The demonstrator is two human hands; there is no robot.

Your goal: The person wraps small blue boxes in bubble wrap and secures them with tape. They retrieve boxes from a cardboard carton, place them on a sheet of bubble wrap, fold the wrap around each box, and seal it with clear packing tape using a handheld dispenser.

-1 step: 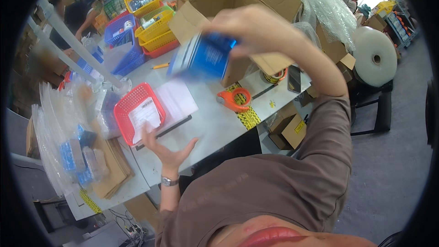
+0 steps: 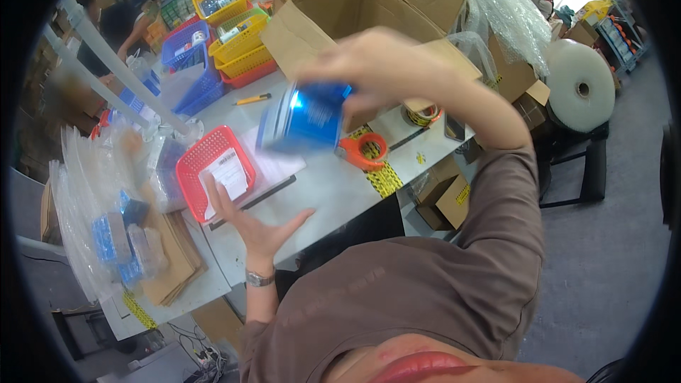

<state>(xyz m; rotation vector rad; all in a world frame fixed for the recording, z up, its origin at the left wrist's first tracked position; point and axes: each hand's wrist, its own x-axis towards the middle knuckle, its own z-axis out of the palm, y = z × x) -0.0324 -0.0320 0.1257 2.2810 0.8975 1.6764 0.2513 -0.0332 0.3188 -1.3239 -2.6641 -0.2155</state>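
My right hand (image 2: 383,67) grips a shiny blue box (image 2: 305,117) with white stripes along one side. Motion blurs both a little, and the box is held in the air over the table, in front of the large open carton (image 2: 333,10). With fingers spread and nothing in it, my left hand (image 2: 261,228) is over the near side of the table, its fingertips by a red plastic basket (image 2: 186,183). A white printed slip (image 2: 228,176) lies in that basket. White paper (image 2: 287,167) shows beside it, partly under the blue box.
An orange tape dispenser (image 2: 363,152), a roll of yellow-black tape (image 2: 423,115) and a yellow utility knife (image 2: 252,99) lie on the table. Plastic baskets (image 2: 237,46) stand at the back. Bubble-wrapped blue packs (image 2: 112,237) sit at left. A person (image 2: 117,25) works beyond the table.
My right hand and the blue box have come down and slightly left, nearer the paper and the red basket. My left hand has barely shifted and stays spread.
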